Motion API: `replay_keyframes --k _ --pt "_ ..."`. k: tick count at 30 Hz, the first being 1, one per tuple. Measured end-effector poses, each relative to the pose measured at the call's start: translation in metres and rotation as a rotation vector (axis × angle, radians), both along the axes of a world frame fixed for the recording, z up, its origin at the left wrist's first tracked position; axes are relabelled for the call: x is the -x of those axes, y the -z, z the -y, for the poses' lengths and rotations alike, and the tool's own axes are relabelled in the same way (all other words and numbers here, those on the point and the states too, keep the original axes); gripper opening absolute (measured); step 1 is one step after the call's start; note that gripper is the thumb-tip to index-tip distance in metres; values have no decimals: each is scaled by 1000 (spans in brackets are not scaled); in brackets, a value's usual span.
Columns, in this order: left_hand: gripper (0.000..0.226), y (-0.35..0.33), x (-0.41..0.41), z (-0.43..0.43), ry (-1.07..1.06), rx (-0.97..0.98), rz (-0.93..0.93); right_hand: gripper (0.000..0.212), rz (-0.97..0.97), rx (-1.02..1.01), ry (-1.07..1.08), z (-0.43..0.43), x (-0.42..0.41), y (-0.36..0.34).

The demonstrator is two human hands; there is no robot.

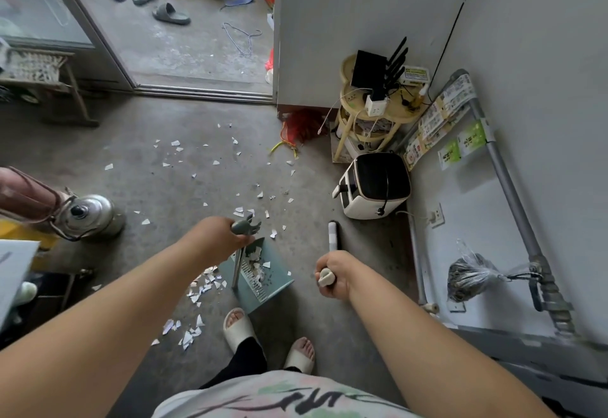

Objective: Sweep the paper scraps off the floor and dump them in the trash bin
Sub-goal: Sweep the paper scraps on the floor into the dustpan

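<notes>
You stand on a bare grey concrete floor (164,115). White paper scraps (215,162) lie scattered ahead of you, thickest just left of the teal dustpan (276,283), which holds some too. The broom (334,235) is just right of it. A metal kettle (88,212) sits at your left, and a white appliance (378,181) by the right wall.

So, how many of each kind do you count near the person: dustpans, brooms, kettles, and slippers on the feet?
Dustpan: 1
Broom, only its handle shows: 1
Kettle: 1
Slippers on the feet: 2
Total: 5
</notes>
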State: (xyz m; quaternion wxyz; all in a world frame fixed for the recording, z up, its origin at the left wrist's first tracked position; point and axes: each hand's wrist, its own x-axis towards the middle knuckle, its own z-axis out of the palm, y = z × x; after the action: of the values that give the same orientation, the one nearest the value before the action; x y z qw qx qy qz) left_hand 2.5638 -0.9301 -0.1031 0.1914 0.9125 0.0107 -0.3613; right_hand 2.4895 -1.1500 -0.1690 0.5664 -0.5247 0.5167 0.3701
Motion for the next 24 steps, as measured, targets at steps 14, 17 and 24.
replay_keyframes --k 14,17,24 --pt "33 3 -51 -72 -59 2 17 20 112 -242 22 -78 -87 1" --pt "34 4 -64 -86 -71 0 31 20 149 -208 31 -88 -102 -1" --pt "34 7 -87 -104 -81 9 41 18 168 -1 -21 -87 -122 -9"
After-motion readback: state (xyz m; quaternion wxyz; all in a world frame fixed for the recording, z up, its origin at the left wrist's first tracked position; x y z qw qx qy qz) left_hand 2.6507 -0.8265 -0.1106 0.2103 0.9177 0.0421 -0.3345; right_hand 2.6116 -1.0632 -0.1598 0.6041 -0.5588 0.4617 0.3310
